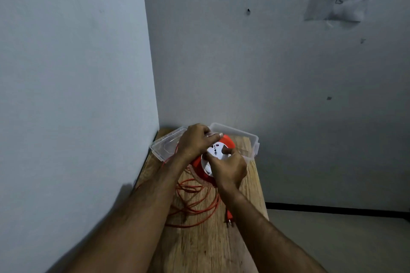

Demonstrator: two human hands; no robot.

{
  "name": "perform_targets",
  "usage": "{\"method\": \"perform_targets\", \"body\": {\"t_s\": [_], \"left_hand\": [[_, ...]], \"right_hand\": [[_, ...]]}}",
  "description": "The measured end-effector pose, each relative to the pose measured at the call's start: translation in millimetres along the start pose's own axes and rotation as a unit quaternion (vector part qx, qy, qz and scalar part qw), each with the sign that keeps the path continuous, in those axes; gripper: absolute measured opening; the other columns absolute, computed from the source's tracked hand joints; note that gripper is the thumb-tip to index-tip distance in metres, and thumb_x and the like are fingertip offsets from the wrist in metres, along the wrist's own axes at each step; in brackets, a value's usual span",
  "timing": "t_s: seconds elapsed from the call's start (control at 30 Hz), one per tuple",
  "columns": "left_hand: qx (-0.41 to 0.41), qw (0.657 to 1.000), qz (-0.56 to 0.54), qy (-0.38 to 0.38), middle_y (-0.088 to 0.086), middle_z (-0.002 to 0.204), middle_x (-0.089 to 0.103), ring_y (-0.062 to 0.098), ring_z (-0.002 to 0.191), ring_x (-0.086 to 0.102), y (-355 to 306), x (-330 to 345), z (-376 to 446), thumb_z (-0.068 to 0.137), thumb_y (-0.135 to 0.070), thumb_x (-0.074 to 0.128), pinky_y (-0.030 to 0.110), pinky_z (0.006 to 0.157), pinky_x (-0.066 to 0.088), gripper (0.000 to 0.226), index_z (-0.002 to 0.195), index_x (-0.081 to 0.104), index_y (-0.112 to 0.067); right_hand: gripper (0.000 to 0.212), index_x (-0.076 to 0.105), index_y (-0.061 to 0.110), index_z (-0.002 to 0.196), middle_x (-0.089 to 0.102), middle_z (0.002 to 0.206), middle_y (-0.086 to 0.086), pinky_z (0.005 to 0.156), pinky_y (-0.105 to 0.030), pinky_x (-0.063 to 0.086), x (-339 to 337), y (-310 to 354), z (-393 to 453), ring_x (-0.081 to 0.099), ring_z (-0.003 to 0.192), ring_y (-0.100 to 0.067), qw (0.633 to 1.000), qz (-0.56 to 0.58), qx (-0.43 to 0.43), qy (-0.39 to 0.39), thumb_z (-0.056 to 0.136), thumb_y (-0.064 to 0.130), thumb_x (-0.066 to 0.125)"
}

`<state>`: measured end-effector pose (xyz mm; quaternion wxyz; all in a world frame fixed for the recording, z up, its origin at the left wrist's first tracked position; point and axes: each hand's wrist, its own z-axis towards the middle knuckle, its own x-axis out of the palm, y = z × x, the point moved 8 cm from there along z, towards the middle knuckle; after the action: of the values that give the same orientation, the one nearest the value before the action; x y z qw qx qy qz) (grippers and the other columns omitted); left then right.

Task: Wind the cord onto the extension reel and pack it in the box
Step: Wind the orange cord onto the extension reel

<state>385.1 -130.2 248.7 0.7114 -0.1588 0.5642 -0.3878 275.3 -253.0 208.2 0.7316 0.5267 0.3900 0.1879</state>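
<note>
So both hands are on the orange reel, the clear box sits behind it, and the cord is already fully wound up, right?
Not quite. The head view shows the cord mostly unwound, lying in loose loops on the wooden table with its plug free. The rest holds: left hand and right hand on the orange reel, clear box behind.

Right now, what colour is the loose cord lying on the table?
Orange-red, matching the reel's rim; the cord shows best in the head view.

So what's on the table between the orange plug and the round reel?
In the head view, loose loops of orange cord lie between the plug and the reel.
</note>
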Motion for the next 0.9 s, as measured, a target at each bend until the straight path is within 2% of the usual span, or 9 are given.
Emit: {"method": "perform_targets", "body": {"t_s": [0.07,0.13,0.2,0.23,0.3,0.37,0.47,0.63,0.9], "left_hand": [[0.007,1.000,0.016,0.000,-0.002,0.055,0.054,0.012,0.054,0.052,2.0,3.6,-1.1,0.084,-0.061,0.068,0.029,0.053,0.036,0.054,0.057,0.055,-0.016],[0.004,1.000,0.011,0.015,0.001,0.060,0.063,0.014,0.058,0.060,8.2,7.3,-0.4,0.079,-0.070,0.061,0.032,0.055,0.048,0.059,0.065,0.064,-0.013],[-0.013,0.999,-0.015,0.029,0.004,0.067,0.071,0.017,0.064,0.068,17.3,6.1,1.4,0.078,-0.074,0.059,0.041,0.062,0.058,0.064,0.074,0.072,-0.012],[-0.022,0.999,-0.027,0.032,0.005,0.067,0.072,0.019,0.065,0.070,20.1,3.3,1.7,0.079,-0.072,0.061,0.043,0.064,0.058,0.063,0.074,0.073,-0.011],[-0.021,0.998,-0.033,0.043,0.006,0.067,0.072,0.021,0.066,0.070,21.0,-0.4,2.2,0.081,-0.068,0.065,0.043,0.066,0.057,0.059,0.075,0.074,-0.010],[-0.011,0.997,-0.032,0.064,0.010,0.070,0.072,0.025,0.068,0.070,16.3,-0.1,2.0,0.083,-0.066,0.066,0.044,0.067,0.057,0.058,0.077,0.075,-0.009],[-0.011,0.995,-0.053,0.083,0.012,0.070,0.072,0.028,0.071,0.071,12.5,1.3,4.4,0.087,-0.057,0.070,0.044,0.069,0.057,0.050,0.077,0.076,-0.009],[-0.002,0.993,-0.059,0.100,0.007,0.071,0.074,0.024,0.071,0.072,7.8,5.5,2.7,0.081,-0.062,0.069,0.047,0.072,0.059,0.047,0.079,0.078,-0.016],[-0.003,0.996,-0.038,0.085,-0.001,0.066,0.069,0.017,0.065,0.067,5.0,7.4,-0.2,0.084,-0.059,0.070,0.038,0.070,0.057,0.046,0.074,0.074,-0.015]], "right_hand": [[0.071,0.069,0.013,0.117,0.072,0.112,-0.001,0.079,-0.035,0.061,13.3,-22.1,-1.1,0.068,0.096,-0.016,0.989,0.085,0.117,0.010,0.062,0.053,0.091],[0.073,0.068,0.012,0.114,0.074,0.107,-0.004,0.068,-0.041,0.065,17.2,-26.2,-1.5,0.074,0.089,-0.023,0.983,0.107,0.145,0.032,0.060,0.056,0.089],[0.050,0.063,0.016,0.106,0.069,0.096,0.006,0.062,-0.023,0.060,6.4,-8.2,-2.4,0.070,0.083,-0.013,0.997,0.054,0.038,0.051,0.073,0.045,0.088],[0.038,0.062,0.018,0.102,0.066,0.090,0.011,0.058,-0.010,0.048,-5.3,11.8,-4.5,0.065,0.078,-0.006,0.996,-0.012,-0.080,0.040,0.079,0.036,0.086],[0.026,0.066,0.015,0.101,0.067,0.088,0.004,0.062,-0.008,0.036,-19.9,51.7,-21.0,0.062,0.075,-0.010,0.928,-0.132,-0.347,0.020,0.081,0.018,0.082],[0.035,0.064,0.015,0.112,0.065,0.105,-0.007,0.077,-0.026,0.047,-6.9,61.7,-39.9,0.062,0.093,-0.021,0.811,-0.225,-0.532,0.092,0.080,0.020,0.077],[0.065,0.055,0.021,0.130,0.056,0.129,-0.013,0.095,-0.051,0.047,6.3,45.2,-39.2,0.055,0.119,-0.031,0.709,-0.346,-0.593,0.164,0.072,0.027,0.083],[0.090,0.043,0.017,0.147,0.043,0.144,-0.017,0.094,-0.053,0.051,7.4,38.8,-24.1,0.050,0.128,-0.037,0.725,-0.408,-0.523,0.184,0.068,0.033,0.083],[0.066,0.059,0.014,0.132,0.054,0.130,-0.016,0.084,-0.040,0.056,10.5,45.7,-24.4,0.062,0.104,-0.030,0.770,-0.349,-0.510,0.162,0.075,0.036,0.082]]}}
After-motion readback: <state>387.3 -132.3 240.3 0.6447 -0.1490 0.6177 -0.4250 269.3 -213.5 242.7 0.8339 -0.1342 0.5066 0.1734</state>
